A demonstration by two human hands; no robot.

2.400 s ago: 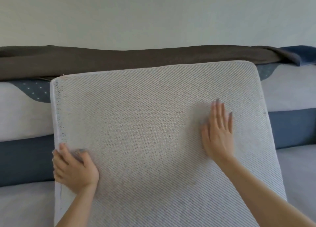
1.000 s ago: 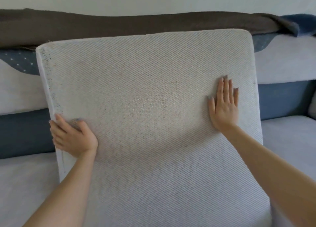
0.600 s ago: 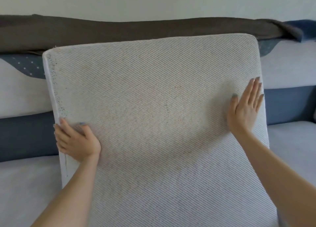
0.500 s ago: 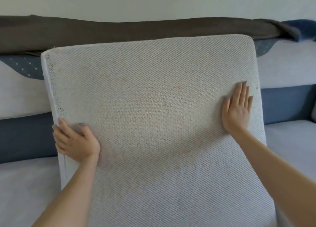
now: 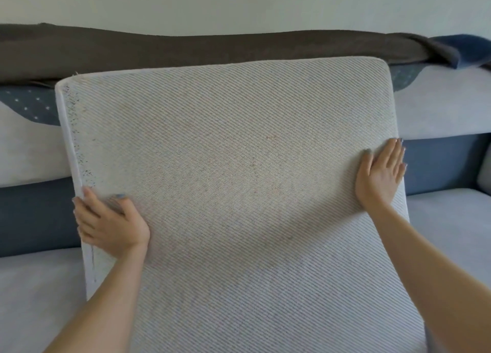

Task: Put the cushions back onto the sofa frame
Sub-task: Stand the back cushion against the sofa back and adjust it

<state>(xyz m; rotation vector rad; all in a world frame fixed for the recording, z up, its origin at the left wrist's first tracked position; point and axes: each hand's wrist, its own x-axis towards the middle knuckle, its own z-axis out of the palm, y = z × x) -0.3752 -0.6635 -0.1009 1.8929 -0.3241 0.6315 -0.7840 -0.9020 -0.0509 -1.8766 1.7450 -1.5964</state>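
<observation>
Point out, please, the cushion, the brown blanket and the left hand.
cushion (image 5: 239, 166), head view, centre of its face.
brown blanket (image 5: 186, 52), head view, middle of its length.
left hand (image 5: 111, 225), head view, back of the hand.

I count one cushion (image 5: 233, 166) and two hands: one left hand (image 5: 111, 225) and one right hand (image 5: 381, 177). I also count one sofa (image 5: 451, 219), one brown blanket (image 5: 186, 49) and one blue blanket (image 5: 463, 48).
</observation>
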